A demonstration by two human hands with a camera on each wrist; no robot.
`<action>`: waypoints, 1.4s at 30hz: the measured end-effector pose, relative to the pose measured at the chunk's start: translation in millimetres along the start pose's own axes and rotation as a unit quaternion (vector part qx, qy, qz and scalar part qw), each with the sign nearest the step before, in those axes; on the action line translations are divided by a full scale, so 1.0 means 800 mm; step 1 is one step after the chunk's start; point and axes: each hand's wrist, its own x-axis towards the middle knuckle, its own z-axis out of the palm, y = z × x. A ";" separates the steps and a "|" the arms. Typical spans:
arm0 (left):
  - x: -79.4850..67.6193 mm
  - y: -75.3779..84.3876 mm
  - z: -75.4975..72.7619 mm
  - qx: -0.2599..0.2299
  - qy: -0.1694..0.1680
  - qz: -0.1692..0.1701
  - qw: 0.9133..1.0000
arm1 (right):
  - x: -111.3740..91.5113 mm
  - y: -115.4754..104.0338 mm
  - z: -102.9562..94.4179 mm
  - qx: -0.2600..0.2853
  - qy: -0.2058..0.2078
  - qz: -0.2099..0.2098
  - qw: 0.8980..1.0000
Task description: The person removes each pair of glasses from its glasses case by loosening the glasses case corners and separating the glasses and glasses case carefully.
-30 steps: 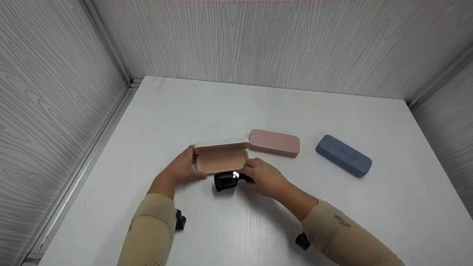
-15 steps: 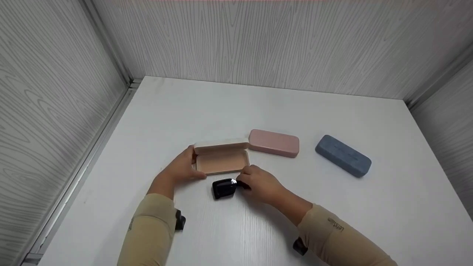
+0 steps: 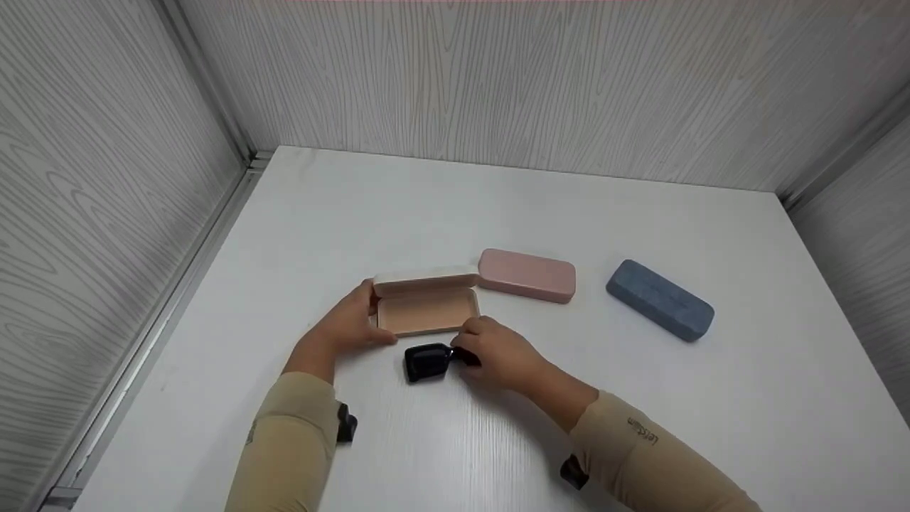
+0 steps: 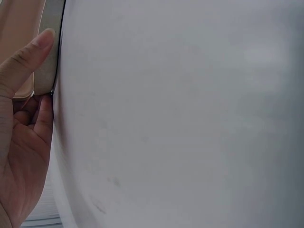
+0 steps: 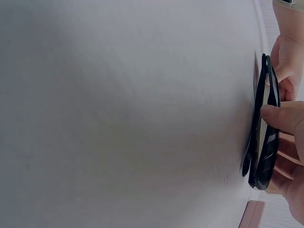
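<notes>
Glossy black sunglasses are just in front of, not yet inside, the white oblong peach-lined case, already open. The right hand's fingers pinch them; the left hand grips the case.

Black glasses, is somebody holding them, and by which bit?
Yes, the right hand grips the black glasses near the middle, on their right-hand half.

1. On my feed I count two hands: left hand, right hand.
2. Three cases: open case in the left grip; pink case beyond the right grip; blue case farther right.
3. One pair of glasses, in the right grip.
</notes>
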 end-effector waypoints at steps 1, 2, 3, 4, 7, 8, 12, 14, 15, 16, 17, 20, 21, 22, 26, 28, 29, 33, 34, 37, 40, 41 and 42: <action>0.000 0.000 0.000 0.000 0.001 0.002 1.000 | 0.000 0.001 0.000 0.002 -0.002 0.000 1.000; 0.001 0.000 0.000 -0.001 0.001 0.004 1.000 | 0.000 0.001 0.000 0.003 -0.005 -0.001 1.000; 0.001 0.000 0.000 0.000 0.002 0.004 1.000 | 0.000 0.001 -0.001 0.003 -0.007 -0.002 1.000; 0.001 0.001 -0.001 0.004 0.002 0.003 1.000 | 0.000 0.001 -0.001 0.003 -0.009 -0.002 1.000; 0.001 0.002 -0.001 0.014 0.004 -0.003 1.000 | 0.000 0.001 -0.002 -0.002 -0.017 0.002 1.000; 0.001 0.003 -0.001 0.014 0.003 -0.004 1.000 | 0.000 0.001 -0.002 -0.004 -0.019 0.004 1.000; 0.001 0.003 -0.001 0.012 0.001 -0.002 1.000 | 0.000 0.001 -0.003 -0.003 -0.024 0.007 1.000; 0.001 0.002 -0.001 0.011 0.001 -0.001 1.000 | 0.000 0.003 -0.004 0.003 -0.021 0.006 1.000; 0.001 0.001 0.000 0.010 0.001 -0.001 1.000 | 0.001 0.003 -0.006 0.009 -0.018 0.005 1.000; 0.001 0.001 0.000 0.010 0.001 -0.002 1.000 | 0.001 0.004 -0.007 0.013 -0.014 0.004 1.000; 0.001 0.000 0.000 0.009 0.000 -0.001 1.000 | 0.002 0.005 -0.009 0.016 -0.010 0.003 1.000; 0.001 -0.001 0.000 0.004 0.000 0.002 1.000 | 0.006 0.009 -0.018 0.027 0.009 0.005 1.000; 0.001 -0.002 0.000 0.002 0.000 0.004 1.000 | 0.008 0.012 -0.021 0.028 0.016 0.006 0.999; 0.002 -0.002 0.001 0.000 0.001 0.005 1.000 | 0.010 0.014 -0.024 0.029 0.022 0.009 0.999; 0.002 -0.001 0.001 0.003 0.006 0.006 1.000 | 0.018 0.025 -0.040 0.038 0.045 0.032 0.998; 0.002 -0.001 0.001 0.006 0.006 0.002 1.000 | 0.023 0.031 -0.047 0.046 0.051 0.045 0.997; 0.001 0.000 0.000 0.009 0.005 0.000 1.000 | 0.025 0.034 -0.050 0.053 0.054 0.049 0.996; 0.000 0.002 0.000 0.013 0.002 -0.009 1.000 | 0.036 0.046 -0.061 0.098 0.073 0.074 0.990; 0.000 0.002 0.000 0.014 0.002 -0.009 1.000 | 0.039 0.050 -0.063 0.114 0.081 0.082 0.987; 0.001 0.002 0.000 0.015 0.004 -0.004 1.000 | 0.051 0.058 -0.068 0.172 0.101 0.136 0.970; 0.001 0.002 0.001 0.019 0.006 -0.001 1.000 | 0.063 0.066 -0.071 0.218 0.105 0.205 0.948; 0.001 0.002 0.001 0.020 0.007 0.000 1.000 | 0.067 0.068 -0.071 0.228 0.100 0.228 0.941; 0.001 0.001 0.001 0.020 0.008 0.000 1.000 | 0.070 0.070 -0.072 0.235 0.095 0.249 0.935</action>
